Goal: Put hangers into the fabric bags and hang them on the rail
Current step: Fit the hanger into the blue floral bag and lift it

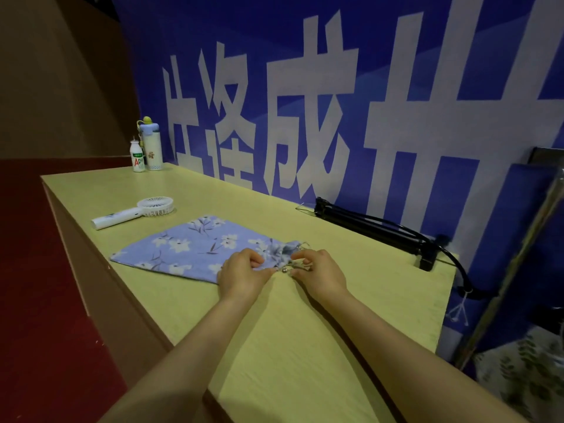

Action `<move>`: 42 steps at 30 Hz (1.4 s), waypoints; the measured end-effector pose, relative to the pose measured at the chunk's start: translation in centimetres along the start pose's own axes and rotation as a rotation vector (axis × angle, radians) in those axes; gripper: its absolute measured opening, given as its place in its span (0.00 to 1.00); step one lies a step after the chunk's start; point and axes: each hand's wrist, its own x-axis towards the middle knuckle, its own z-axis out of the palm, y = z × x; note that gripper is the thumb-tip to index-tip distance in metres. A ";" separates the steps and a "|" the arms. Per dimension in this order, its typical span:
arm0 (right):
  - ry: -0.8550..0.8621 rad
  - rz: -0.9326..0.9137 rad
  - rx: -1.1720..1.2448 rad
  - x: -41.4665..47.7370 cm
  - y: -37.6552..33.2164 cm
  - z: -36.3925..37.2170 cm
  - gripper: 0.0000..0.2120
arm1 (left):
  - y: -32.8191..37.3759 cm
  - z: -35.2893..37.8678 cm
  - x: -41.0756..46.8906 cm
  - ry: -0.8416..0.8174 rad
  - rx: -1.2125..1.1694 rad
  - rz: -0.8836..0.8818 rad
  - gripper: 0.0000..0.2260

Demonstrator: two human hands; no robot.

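Both forearms reach over the table (305, 346); the left hand (241, 274) pinches the hem of the bag (195, 248) with curled fingers, and the right hand (319, 271) pinches the gathered mouth just beside it, with small metal parts (286, 270) between the two grips. The bag body lies flat to the left of the grip, a fan (134, 212) beyond it. Judged progress: early. Whether a hanger is inside cannot be told, no rail is in view, and hanging remains.

Bag mouth (282, 251) partly covered, banner (381, 32) lettering cropped
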 end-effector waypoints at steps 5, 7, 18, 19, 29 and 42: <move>-0.033 -0.090 -0.049 1.2 0.0 0.6 0.11 | -0.3 0.3 0.7 0.021 -0.097 0.016 0.05; -0.029 -0.116 -0.047 1.2 -0.1 0.7 0.08 | -0.4 0.1 0.6 0.034 -0.150 0.009 0.06; -0.014 -0.211 -0.168 0.8 -0.5 0.8 0.07 | -0.1 -0.2 0.5 0.183 -0.326 -0.039 0.10; -0.019 -0.210 -0.180 0.7 -0.6 0.7 0.08 | -0.1 -0.3 0.4 0.200 -0.328 -0.045 0.12; 0.008 -0.142 0.297 -0.5 -0.7 0.3 0.07 | 0.2 -0.9 -0.5 0.224 -0.262 0.058 0.11; -0.067 -0.384 0.209 -2.9 -12.2 -0.2 0.10 | 4.1 -12.4 -0.5 0.194 -0.235 0.177 0.12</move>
